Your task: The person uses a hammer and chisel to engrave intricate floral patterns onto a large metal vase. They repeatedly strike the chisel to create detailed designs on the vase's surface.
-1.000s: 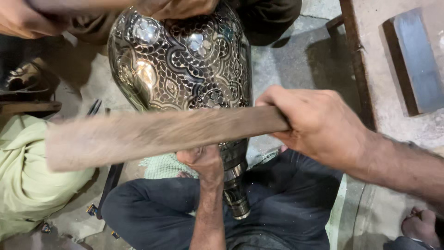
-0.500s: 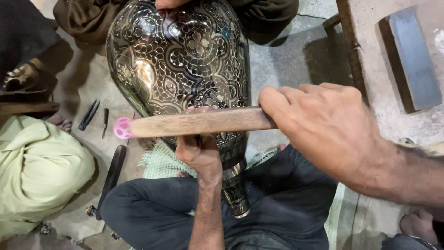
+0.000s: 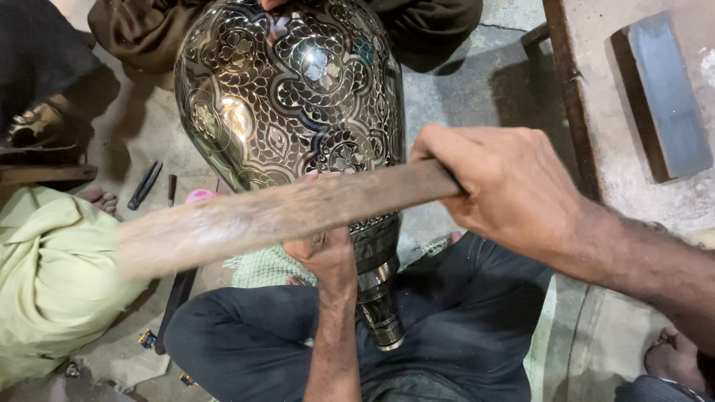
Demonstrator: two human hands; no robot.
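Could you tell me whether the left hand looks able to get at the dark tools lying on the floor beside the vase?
Probably not easily: the left hand is pressed against the vase, and the wooden stick crosses between it and the tools.

The wooden stick (image 3: 275, 216) in the right hand (image 3: 506, 186) now blurs across the engraved vase (image 3: 298, 112), its far end dropped lower against the vase's belly than half a second ago, covering the pink tip.

Metal-craft workshop, work done seated on floor. Bare, dusty concrete floor (image 3: 477, 82) across upper middle. Large engraved metal vase (image 3: 290, 112) at centre. Small hand tools (image 3: 145, 184) loose on ground at left. Rough wooden bench (image 3: 633, 186) with grey block (image 3: 666, 97) at upper right. Wooden stick (image 3: 283, 212) across middle.
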